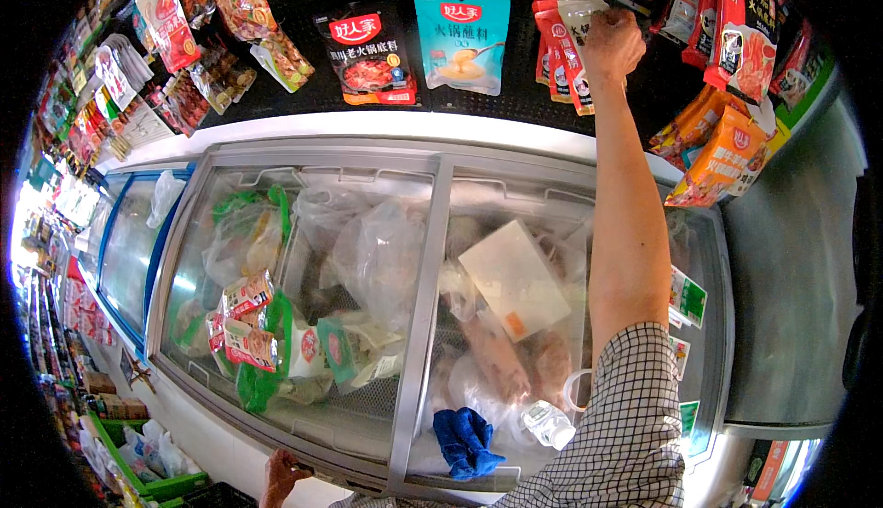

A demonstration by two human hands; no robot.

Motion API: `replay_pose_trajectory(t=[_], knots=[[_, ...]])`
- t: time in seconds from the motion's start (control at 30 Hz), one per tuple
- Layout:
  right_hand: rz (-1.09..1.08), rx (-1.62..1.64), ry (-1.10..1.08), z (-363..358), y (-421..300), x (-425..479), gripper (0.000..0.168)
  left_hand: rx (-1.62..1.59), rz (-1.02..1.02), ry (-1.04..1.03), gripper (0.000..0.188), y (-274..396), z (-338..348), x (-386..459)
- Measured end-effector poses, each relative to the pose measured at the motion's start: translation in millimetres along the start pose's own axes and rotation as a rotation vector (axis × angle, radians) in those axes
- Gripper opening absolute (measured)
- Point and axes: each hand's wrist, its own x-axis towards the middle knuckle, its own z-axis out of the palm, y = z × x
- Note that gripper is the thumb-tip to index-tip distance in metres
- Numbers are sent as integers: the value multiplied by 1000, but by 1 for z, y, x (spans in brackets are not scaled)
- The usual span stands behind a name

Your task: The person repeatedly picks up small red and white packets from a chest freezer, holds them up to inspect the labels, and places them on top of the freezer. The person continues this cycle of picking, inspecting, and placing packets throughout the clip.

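Note:
My right hand (pixel 612 42) reaches up to the black pegboard, its fingers closed at the top of a red-and-white seasoning packet (pixel 578 60). More red packets (pixel 550 53) hang just behind that one. My fingertips are partly hidden by the back of the hand. Low in the view, my left hand (pixel 280 475) is at the front edge of a glass-topped chest freezer (pixel 419 315); what its fingers touch is unclear. To the left of my right hand hang a teal dipping-sauce pouch (pixel 463 42) and a black hotpot-base pouch (pixel 372 56).
On the freezer glass lie a blue cloth (pixel 467 442), a clear bottle with a white cap (pixel 548 425) and red-and-white packets (pixel 250 342). Orange packets (pixel 724 153) hang at right beside a grey metal panel (pixel 779 260). A blue-framed freezer (pixel 134 253) and a green crate (pixel 155 486) are at left.

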Motion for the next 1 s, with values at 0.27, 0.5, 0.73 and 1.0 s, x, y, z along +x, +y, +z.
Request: replay_pose_trajectory(t=[0.27, 0.5, 0.73, 1.0], knots=[[-49, 29, 20, 3, 4, 0, 23, -181, -14, -12, 50, -13, 3, 2], [77, 19, -32, -1, -2, 5, 31, 53, -104, 19, 55, 24, 0, -4], [219, 14, -27, 0, -3, 8, 33, 50, -48, -11, 53, 28, 0, 0], [51, 79, -151, -1, -7, -14, 30, -150, -15, -24, 43, -101, 7, 5]])
